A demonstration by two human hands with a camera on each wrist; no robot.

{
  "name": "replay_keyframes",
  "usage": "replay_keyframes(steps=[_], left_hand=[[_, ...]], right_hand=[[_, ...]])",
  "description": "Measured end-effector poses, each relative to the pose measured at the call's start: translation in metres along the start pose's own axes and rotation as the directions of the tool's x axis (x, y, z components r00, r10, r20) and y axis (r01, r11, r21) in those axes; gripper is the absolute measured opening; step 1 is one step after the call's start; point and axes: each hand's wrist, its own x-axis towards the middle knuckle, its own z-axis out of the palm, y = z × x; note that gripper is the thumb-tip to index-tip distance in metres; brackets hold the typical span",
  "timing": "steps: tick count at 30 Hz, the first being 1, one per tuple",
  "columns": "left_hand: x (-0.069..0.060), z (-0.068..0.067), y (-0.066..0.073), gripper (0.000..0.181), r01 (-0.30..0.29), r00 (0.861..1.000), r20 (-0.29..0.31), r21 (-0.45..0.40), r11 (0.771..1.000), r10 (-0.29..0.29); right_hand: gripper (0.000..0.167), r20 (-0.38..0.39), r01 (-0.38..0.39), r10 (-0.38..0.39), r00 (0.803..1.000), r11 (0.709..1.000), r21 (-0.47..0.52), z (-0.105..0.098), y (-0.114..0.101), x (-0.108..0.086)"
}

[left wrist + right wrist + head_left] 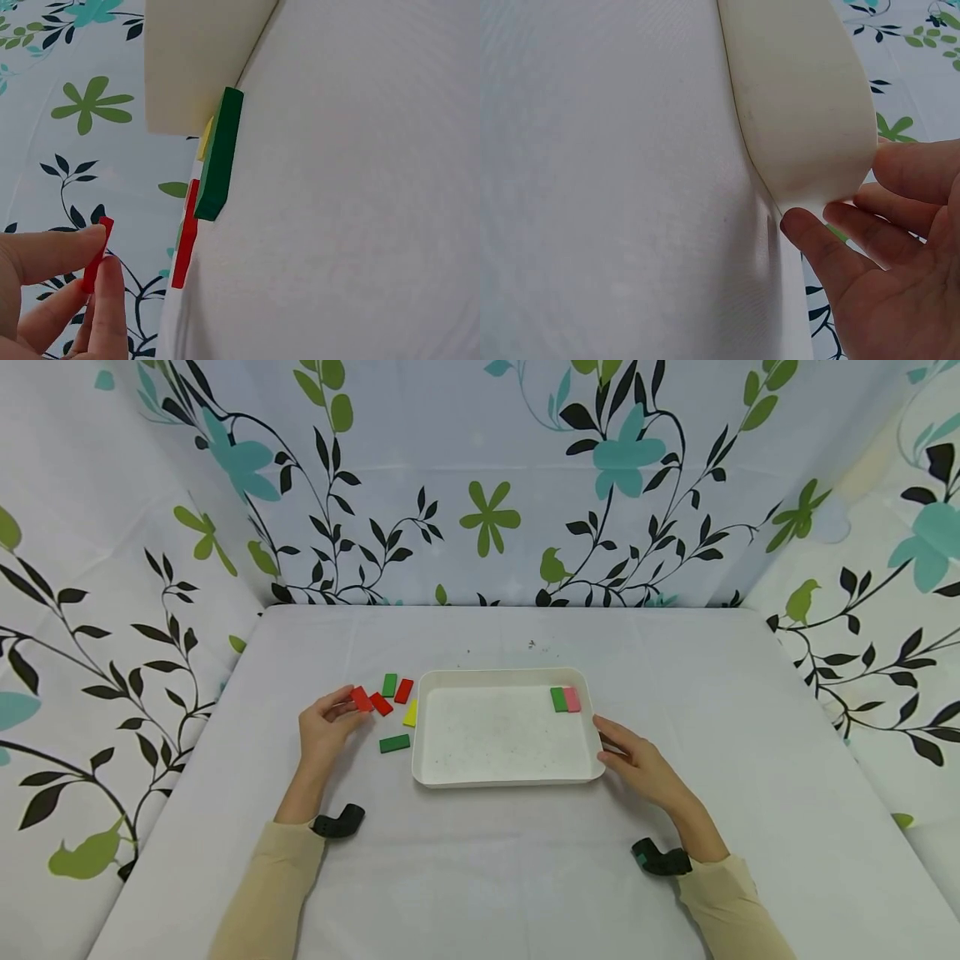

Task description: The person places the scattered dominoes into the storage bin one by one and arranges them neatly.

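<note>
My left hand (330, 727) pinches a red block (362, 699), a flat rectangular piece, between thumb and fingertips left of the white tray (495, 784). In the left wrist view the same red block (98, 255) is held edge-on. Close to these fingers lie another red block (381, 704), a third red block (404, 691), a green block (390, 685), a yellow block (410, 713) by the tray's wall and a second green block (394, 743). At the tray's right side, my right hand (637, 762) touches the wall with loosely extended fingers; its fingertips meet the tray (802, 105) in the right wrist view.
Inside the tray, toward its upper right corner, a green block (558, 699) and a pink block (572, 699) lie side by side. A white cloth (480, 877) covers the table. Patterned curtains (420, 443) hang behind it and at both sides.
</note>
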Motion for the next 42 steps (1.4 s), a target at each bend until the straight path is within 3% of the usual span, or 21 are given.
replay_keyframes(steps=[4, 10, 17, 22, 30, 42], left_hand=[[-0.001, 0.005, 0.013, 0.053, -0.004, 1.0, 0.015, -0.017, 1.0, 0.005], [0.001, 0.02, 0.041, 0.052, -0.077, 0.995, 0.064, -0.023, 0.997, 0.079], [0.003, 0.05, 0.078, 0.05, -0.134, 0.977, 0.168, -0.009, 0.991, 0.134], [0.006, 0.075, 0.094, 0.051, -0.147, 0.958, 0.248, -0.017, 0.989, 0.147], [0.01, 0.113, 0.103, 0.052, -0.112, 0.932, 0.34, -0.061, 0.992, 0.126], [0.012, 0.156, 0.1, 0.052, -0.094, 0.902, 0.422, -0.004, 0.996, 0.087]], right_hand=[[0.059, 0.0, -0.002, 0.002, 1.0, 1.0, 0.017, -0.001, -0.001, 0.001], [0.058, -0.003, -0.006, 0.006, 1.0, 1.0, 0.01, 0.0, -0.001, 0.001], [0.058, -0.008, -0.007, 0.007, 1.0, 1.0, 0.019, 0.0, 0.001, 0.001], [0.058, -0.007, -0.004, 0.005, 1.0, 1.0, 0.021, 0.0, 0.0, 0.001], [0.059, 0.0, -0.022, 0.022, 1.0, 0.999, 0.036, 0.0, 0.001, 0.001], [0.058, -0.006, -0.015, 0.015, 1.0, 0.999, 0.03, 0.0, 0.001, 0.001]])
